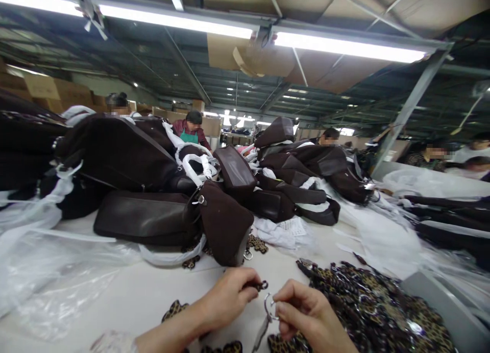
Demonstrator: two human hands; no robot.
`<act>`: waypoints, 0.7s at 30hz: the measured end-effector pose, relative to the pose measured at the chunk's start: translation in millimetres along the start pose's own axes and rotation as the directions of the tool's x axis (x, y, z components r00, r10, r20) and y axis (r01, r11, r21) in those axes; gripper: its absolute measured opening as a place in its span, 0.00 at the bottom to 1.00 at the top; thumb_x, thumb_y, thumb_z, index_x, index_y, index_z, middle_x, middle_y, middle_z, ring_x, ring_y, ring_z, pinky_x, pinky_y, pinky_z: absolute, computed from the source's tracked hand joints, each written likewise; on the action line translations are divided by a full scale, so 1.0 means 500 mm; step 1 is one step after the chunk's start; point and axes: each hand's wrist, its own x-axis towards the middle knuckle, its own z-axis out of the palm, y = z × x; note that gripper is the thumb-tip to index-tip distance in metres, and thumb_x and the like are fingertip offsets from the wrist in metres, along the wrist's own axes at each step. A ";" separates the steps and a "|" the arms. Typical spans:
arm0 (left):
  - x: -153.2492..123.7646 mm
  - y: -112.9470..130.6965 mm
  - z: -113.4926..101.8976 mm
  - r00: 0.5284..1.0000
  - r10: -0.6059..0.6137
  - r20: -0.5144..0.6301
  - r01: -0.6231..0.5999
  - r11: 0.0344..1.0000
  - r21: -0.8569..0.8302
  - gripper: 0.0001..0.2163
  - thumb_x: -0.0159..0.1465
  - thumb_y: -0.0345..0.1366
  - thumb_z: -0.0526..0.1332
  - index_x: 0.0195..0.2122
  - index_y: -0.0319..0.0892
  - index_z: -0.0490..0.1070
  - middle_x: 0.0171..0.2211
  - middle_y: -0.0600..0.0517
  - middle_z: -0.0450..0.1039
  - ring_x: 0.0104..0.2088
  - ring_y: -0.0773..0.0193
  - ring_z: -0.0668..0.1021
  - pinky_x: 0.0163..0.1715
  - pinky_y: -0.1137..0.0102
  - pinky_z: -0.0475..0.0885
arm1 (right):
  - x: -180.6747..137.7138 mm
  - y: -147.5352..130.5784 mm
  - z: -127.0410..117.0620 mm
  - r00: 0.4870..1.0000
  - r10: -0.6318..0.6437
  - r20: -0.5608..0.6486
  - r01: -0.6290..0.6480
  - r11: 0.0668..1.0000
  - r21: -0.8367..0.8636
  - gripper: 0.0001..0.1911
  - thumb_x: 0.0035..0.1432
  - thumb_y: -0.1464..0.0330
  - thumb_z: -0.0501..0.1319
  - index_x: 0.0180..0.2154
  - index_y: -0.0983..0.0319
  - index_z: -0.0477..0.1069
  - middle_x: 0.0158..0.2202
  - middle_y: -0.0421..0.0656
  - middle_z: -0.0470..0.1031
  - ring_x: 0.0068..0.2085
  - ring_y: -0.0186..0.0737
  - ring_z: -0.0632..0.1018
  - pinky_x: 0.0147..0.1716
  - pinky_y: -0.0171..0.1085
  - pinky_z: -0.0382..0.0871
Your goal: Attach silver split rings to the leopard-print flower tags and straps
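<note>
My left hand is closed in a pinch on a small dark strap piece with a round loop at its end; most of it hides behind my fingers. Just to the right, my right hand pinches an open-looking silver metal ring. A thin greyish strip hangs below the ring. Loop and ring are close together, with a small gap between them. Leopard-print pieces lie on the table near my left forearm. Beyond my hands stands a dark brown bag.
A heap of leopard-print charms and dark chains lies at the right beside a grey bin wall. Brown bags with white-wrapped handles pile across the table. Clear plastic covers the left. A person in a green apron is behind.
</note>
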 end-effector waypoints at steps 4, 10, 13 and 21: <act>-0.005 0.010 -0.012 0.996 0.081 -0.027 -0.085 0.932 -0.352 0.09 0.56 0.27 0.59 0.36 0.39 0.76 0.32 0.54 0.76 0.36 0.64 0.74 0.37 0.74 0.66 | 0.003 0.008 0.014 0.998 0.051 0.030 -0.052 0.998 0.032 0.17 0.47 0.58 0.73 0.26 0.64 0.74 0.17 0.37 0.76 0.18 0.30 0.74 0.20 0.29 0.72; -0.011 0.012 -0.011 0.994 0.102 0.035 -0.079 0.910 -0.407 0.12 0.55 0.26 0.58 0.35 0.38 0.79 0.30 0.54 0.76 0.33 0.65 0.73 0.35 0.74 0.65 | 0.009 0.023 0.018 0.997 0.075 0.032 -0.077 0.995 0.069 0.21 0.43 0.55 0.75 0.25 0.64 0.73 0.15 0.37 0.77 0.16 0.29 0.74 0.19 0.28 0.71; -0.013 0.017 -0.018 0.993 0.107 0.048 -0.079 0.911 -0.406 0.12 0.56 0.26 0.58 0.37 0.39 0.79 0.30 0.54 0.75 0.33 0.66 0.73 0.35 0.75 0.65 | 0.012 0.027 0.017 0.997 0.075 0.017 -0.076 0.994 0.083 0.22 0.43 0.54 0.75 0.25 0.64 0.73 0.15 0.37 0.77 0.16 0.29 0.74 0.18 0.28 0.71; -0.009 0.021 -0.020 0.996 0.060 0.059 -0.030 0.910 -0.413 0.11 0.55 0.27 0.59 0.35 0.38 0.80 0.29 0.54 0.77 0.32 0.66 0.74 0.33 0.75 0.66 | 0.011 0.029 0.015 0.998 0.065 0.026 -0.067 0.995 0.077 0.20 0.44 0.55 0.75 0.26 0.64 0.74 0.15 0.37 0.77 0.16 0.29 0.75 0.19 0.28 0.72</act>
